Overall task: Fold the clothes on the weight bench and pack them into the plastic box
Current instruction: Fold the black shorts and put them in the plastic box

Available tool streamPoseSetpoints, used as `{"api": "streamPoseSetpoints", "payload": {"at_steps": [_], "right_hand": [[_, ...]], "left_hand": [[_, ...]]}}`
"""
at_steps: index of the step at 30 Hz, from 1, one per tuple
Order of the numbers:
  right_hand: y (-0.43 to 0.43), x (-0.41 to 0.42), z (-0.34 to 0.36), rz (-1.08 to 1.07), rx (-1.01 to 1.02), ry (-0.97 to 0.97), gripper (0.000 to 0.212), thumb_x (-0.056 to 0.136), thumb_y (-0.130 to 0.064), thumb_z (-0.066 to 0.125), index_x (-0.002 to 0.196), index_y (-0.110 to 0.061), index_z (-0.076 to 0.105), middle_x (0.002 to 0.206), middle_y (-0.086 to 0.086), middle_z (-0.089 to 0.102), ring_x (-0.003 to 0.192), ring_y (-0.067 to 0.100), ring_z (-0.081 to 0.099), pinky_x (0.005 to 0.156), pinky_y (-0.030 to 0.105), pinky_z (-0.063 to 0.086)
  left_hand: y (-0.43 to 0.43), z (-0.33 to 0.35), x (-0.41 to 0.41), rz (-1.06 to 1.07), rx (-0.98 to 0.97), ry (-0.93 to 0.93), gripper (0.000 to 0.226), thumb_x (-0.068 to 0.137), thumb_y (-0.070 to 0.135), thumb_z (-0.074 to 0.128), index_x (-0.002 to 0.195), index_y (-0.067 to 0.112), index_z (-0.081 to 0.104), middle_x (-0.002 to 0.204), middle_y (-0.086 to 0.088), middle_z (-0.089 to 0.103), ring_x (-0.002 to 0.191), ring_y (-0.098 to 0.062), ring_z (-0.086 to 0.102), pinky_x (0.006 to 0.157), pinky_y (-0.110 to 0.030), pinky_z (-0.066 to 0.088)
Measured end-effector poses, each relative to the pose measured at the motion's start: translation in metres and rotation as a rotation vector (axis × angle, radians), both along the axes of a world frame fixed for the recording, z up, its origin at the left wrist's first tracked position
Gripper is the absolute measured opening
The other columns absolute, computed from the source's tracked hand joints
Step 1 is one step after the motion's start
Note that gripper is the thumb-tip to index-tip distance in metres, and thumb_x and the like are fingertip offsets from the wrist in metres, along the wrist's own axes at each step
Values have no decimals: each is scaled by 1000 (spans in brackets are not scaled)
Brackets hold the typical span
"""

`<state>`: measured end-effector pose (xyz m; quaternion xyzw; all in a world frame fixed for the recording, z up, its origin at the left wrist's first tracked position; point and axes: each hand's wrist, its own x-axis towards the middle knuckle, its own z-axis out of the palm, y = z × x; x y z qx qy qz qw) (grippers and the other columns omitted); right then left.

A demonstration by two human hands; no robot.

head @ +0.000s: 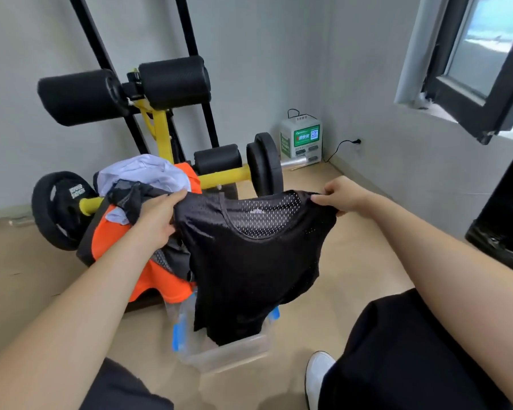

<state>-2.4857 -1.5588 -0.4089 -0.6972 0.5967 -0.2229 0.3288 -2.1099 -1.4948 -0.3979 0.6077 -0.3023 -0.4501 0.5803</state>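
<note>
I hold a black mesh shirt point(249, 261) up by its shoulders in front of me. My left hand point(157, 220) grips its left shoulder and my right hand point(342, 196) pinches its right shoulder. The shirt hangs down with its hem over the clear plastic box point(225, 353), which has blue latches and stands on the floor. To the left, the orange weight bench point(160, 285) carries a pile of clothes point(142, 179): a pale lilac garment on top and dark ones beneath.
A yellow bar with black weight plates point(264, 167) crosses behind the bench, and foam rollers point(125, 87) stand above it. A white charging station point(301, 140) sits in the corner. An open window point(480, 69) juts in at right. My white shoe point(317, 377) is near the box.
</note>
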Motion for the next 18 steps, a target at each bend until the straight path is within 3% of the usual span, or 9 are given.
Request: {"api": "streamPoseSetpoints", "payload": {"at_steps": [3, 5, 8, 10, 12, 15, 18], "right_hand": [[-5, 15, 7, -48, -108, -104, 45, 94, -34, 64, 60, -8, 49, 63, 3, 43, 61, 18, 40, 57, 28, 35], [-9, 20, 12, -130, -204, -213, 42, 93, -36, 65, 67, -4, 56, 64, 2, 49, 60, 16, 43, 58, 28, 35], [-11, 25, 17, -237, -306, -296, 34, 92, -34, 65, 68, -10, 62, 60, -3, 53, 58, 12, 46, 55, 27, 37], [-11, 30, 14, -243, -259, -240, 33, 90, -35, 67, 69, -10, 62, 62, -1, 53, 60, 15, 46, 55, 27, 37], [-11, 36, 11, -208, -185, -212, 36, 88, -37, 69, 72, -6, 62, 65, 4, 52, 64, 18, 47, 59, 28, 39], [-7, 47, 18, -176, -124, -371, 35, 89, -34, 70, 68, -9, 58, 65, 6, 48, 62, 17, 46, 61, 28, 40], [-2, 53, 25, -133, -108, -459, 32, 90, -32, 70, 70, -10, 59, 69, 9, 49, 62, 19, 47, 64, 30, 43]], "left_hand": [[2, 0, -1, 39, -35, -28, 8, 87, 22, 75, 94, 24, 70, 99, 1, 75, 88, -13, 70, 71, -29, 54], [2, 8, 1, 103, -132, -3, 6, 91, 22, 72, 96, 25, 71, 102, 4, 75, 90, -10, 70, 73, -28, 55], [2, 20, 10, 186, -262, -11, 2, 91, 29, 70, 90, 28, 72, 100, 6, 75, 90, -11, 70, 75, -30, 57], [2, 13, 13, 170, -212, -172, 12, 79, 40, 73, 77, 28, 73, 93, 2, 74, 86, -18, 67, 74, -34, 53], [4, 2, 9, 94, -132, -258, 15, 79, 36, 73, 72, 23, 72, 87, -4, 70, 82, -20, 63, 71, -36, 48], [3, 0, -1, 49, -142, -239, 14, 83, 31, 72, 82, 18, 68, 85, -7, 59, 80, -19, 52, 71, -39, 42], [2, 7, -5, 27, -179, -226, 13, 88, 31, 70, 79, 22, 70, 89, -7, 60, 82, -19, 51, 72, -39, 39]]}}
